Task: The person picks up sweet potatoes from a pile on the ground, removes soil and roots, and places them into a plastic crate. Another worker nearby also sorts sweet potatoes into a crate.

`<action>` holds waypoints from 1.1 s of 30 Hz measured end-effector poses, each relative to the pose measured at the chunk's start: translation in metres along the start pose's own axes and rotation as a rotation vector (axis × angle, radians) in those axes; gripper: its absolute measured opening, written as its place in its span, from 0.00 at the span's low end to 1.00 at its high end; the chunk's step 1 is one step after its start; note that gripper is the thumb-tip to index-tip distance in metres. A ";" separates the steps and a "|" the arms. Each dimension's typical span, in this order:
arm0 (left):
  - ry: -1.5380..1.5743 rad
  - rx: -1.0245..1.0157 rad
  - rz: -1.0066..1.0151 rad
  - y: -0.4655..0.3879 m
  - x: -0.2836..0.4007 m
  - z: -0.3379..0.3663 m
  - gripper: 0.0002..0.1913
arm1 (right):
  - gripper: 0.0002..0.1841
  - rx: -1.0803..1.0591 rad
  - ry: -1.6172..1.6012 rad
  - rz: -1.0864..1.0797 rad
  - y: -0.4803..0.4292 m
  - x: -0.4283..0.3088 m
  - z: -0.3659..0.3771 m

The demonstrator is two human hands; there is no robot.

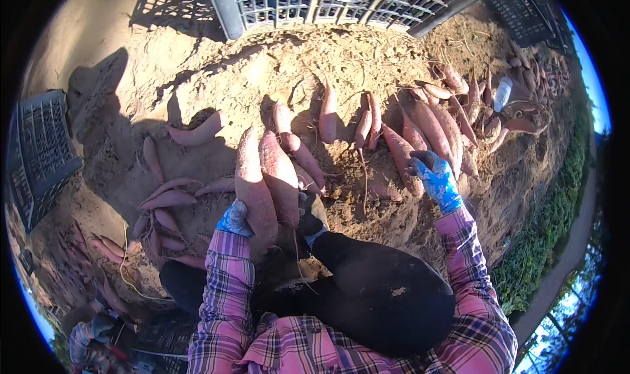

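Note:
My left hand [235,220], in a blue glove with a dark palm, grips a large pinkish sweet potato [255,192] low on its left side. Most of its fingers are hidden behind the root. A second large sweet potato [279,177] lies close against the first, its tip pointing up; whether the same hand supports it is hidden. Out to the right, my right hand [439,181], gloved in blue floral fabric, has its dark fingertips at the side of a long sweet potato [401,160]. Whether these fingers close around it cannot be made out.
Loose sweet potatoes [197,129] lie across the sandy soil. Plastic crates stand ahead [315,2] and at left [42,152]. A clear bottle [502,94] rests among roots at right. Another person's sleeve [81,342] shows lower left. My bent knee [393,295] fills the near middle.

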State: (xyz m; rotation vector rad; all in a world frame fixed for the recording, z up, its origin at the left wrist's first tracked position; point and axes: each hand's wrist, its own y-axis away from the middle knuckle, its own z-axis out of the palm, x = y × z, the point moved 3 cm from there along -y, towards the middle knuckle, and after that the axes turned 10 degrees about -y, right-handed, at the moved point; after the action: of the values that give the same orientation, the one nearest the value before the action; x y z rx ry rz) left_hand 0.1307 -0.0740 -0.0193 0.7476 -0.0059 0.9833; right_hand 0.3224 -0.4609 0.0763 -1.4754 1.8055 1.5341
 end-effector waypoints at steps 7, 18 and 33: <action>0.080 0.454 0.435 0.248 0.024 -0.008 0.50 | 0.20 -0.439 -0.172 0.083 0.000 0.044 0.071; 0.574 1.334 0.999 0.606 -0.231 -0.097 0.34 | 0.22 -0.424 0.026 -0.290 0.029 -0.111 0.096; -1.266 1.401 -0.128 0.560 -0.266 -0.063 0.31 | 0.20 -0.317 0.648 -0.798 0.290 -0.228 0.139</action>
State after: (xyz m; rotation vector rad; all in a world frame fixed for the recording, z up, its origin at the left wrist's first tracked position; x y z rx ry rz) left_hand -0.4640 -0.0531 0.1646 2.5205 -0.3951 0.0971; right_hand 0.1188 -0.2683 0.3534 -2.6385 0.9610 0.9993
